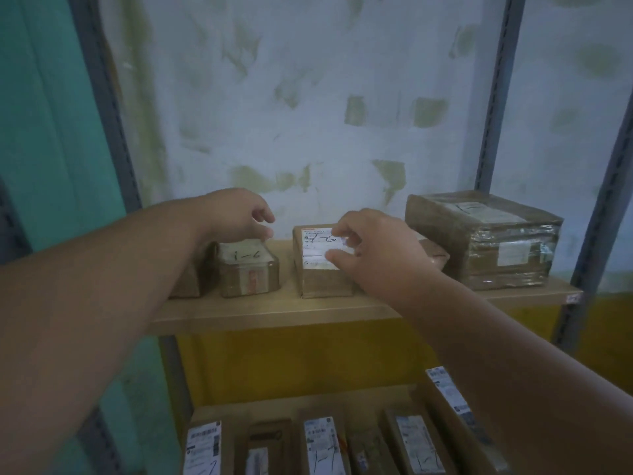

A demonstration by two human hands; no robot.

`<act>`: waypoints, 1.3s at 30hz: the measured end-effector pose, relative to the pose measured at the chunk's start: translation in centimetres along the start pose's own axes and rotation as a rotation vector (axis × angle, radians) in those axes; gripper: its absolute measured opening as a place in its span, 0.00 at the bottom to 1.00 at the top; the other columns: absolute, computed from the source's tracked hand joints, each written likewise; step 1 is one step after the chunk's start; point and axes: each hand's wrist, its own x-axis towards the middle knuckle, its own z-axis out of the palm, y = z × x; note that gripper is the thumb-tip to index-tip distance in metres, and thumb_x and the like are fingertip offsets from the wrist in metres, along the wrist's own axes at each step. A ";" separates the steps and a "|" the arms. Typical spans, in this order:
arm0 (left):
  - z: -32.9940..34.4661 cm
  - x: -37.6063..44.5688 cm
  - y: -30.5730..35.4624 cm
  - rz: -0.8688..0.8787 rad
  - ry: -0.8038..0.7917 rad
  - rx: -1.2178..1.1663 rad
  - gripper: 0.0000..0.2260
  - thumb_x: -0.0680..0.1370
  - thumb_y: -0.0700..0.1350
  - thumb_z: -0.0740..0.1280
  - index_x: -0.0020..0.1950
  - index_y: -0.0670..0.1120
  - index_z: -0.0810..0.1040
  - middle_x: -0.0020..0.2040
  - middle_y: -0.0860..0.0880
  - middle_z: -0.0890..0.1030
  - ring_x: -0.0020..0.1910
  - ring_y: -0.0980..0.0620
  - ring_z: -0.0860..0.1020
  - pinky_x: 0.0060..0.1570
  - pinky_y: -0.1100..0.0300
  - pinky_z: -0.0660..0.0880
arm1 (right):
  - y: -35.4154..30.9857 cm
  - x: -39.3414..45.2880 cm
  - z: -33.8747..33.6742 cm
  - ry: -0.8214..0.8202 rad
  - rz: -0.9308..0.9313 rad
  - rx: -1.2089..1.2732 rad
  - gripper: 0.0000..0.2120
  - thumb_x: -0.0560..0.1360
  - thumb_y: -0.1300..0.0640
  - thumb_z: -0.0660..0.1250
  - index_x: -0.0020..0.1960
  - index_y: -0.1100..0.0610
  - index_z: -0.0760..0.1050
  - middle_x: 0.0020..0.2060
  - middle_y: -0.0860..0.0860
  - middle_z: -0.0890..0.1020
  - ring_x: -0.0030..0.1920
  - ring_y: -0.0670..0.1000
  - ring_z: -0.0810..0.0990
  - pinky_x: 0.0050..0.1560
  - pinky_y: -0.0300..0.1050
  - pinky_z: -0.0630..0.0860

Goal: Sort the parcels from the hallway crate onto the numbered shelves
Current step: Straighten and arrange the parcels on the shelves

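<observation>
On the upper wooden shelf (pixel 274 313) stands a brown middle parcel (pixel 325 279) with a white label marked in black pen. My right hand (pixel 373 248) lies over its top right, with curled fingers and thumb on the label, holding it. To its left sits a small taped parcel (pixel 248 269) marked "1-6". My left hand (pixel 236 217) hovers at that parcel's back top edge with loosely curled fingers and holds nothing.
A large tape-wrapped parcel (pixel 486 241) stands at the shelf's right, and a flatter one (pixel 435 255) is partly hidden behind my right hand. Another box (pixel 186 279) lies under my left forearm. Several labelled parcels (pixel 322 443) stand on the lower shelf. Grey metal uprights (pixel 496 97) frame the bay.
</observation>
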 end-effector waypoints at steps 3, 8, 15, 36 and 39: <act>-0.8 -1.5 -1.6 -0.007 0.029 0.064 0.19 0.76 0.53 0.73 0.65 0.50 0.79 0.62 0.51 0.80 0.54 0.55 0.76 0.54 0.60 0.71 | -2.8 -1.3 1.6 -0.048 -0.090 0.054 0.12 0.76 0.47 0.70 0.57 0.48 0.77 0.49 0.43 0.75 0.50 0.44 0.73 0.49 0.39 0.70; -2.5 -1.9 -4.4 -0.043 -0.035 0.140 0.20 0.75 0.54 0.75 0.65 0.50 0.79 0.56 0.52 0.79 0.52 0.52 0.77 0.54 0.59 0.72 | -5.6 0.5 4.3 -0.055 -0.127 -0.028 0.14 0.76 0.44 0.69 0.60 0.48 0.76 0.53 0.44 0.77 0.54 0.46 0.72 0.52 0.40 0.69; -3.1 1.7 -5.9 0.052 -0.190 0.262 0.23 0.75 0.60 0.71 0.68 0.52 0.78 0.66 0.51 0.78 0.54 0.53 0.76 0.62 0.55 0.72 | -7.5 3.3 5.5 -0.117 -0.013 -0.178 0.18 0.76 0.44 0.69 0.64 0.46 0.75 0.61 0.45 0.77 0.61 0.48 0.73 0.49 0.39 0.63; -0.6 3.7 -5.7 0.286 -0.290 0.241 0.25 0.68 0.53 0.80 0.64 0.53 0.81 0.61 0.52 0.82 0.57 0.52 0.79 0.62 0.56 0.75 | -9.5 4.8 7.4 -0.285 0.074 -0.413 0.06 0.77 0.53 0.68 0.51 0.48 0.82 0.53 0.48 0.81 0.56 0.52 0.79 0.55 0.46 0.74; -0.4 3.7 -5.8 0.288 -0.280 0.253 0.25 0.69 0.53 0.80 0.64 0.52 0.81 0.62 0.52 0.81 0.58 0.51 0.79 0.62 0.55 0.75 | -9.7 4.9 7.5 -0.285 0.073 -0.428 0.06 0.77 0.54 0.67 0.51 0.49 0.82 0.54 0.48 0.81 0.56 0.53 0.79 0.56 0.46 0.75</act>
